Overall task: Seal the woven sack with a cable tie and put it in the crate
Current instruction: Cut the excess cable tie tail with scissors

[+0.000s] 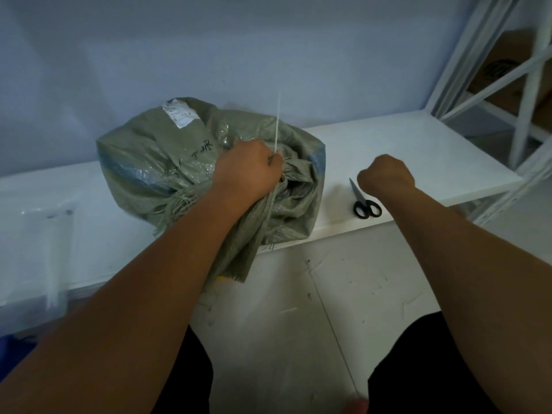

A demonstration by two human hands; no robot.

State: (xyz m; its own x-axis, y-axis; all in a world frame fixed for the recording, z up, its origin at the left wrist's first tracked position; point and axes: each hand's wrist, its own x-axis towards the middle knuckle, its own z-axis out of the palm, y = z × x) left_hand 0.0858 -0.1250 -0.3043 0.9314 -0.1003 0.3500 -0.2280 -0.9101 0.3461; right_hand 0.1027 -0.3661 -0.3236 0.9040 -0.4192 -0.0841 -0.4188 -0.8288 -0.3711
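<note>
A grey-green woven sack with a white label lies on a low white shelf board. Its gathered neck hangs over the front edge. My left hand is clenched around that bunched neck. A thin white cable tie sticks up from the fist, its tail pointing at the wall. My right hand hovers to the right of the sack above the shelf board, fingers curled into a fist with nothing visible in it. No crate can be seen.
Black-handled scissors lie on the board just below my right hand. A white metal rack with cardboard boxes stands at the right. Clear plastic bags rest on the board's left end. Pale floor with scuffs lies below.
</note>
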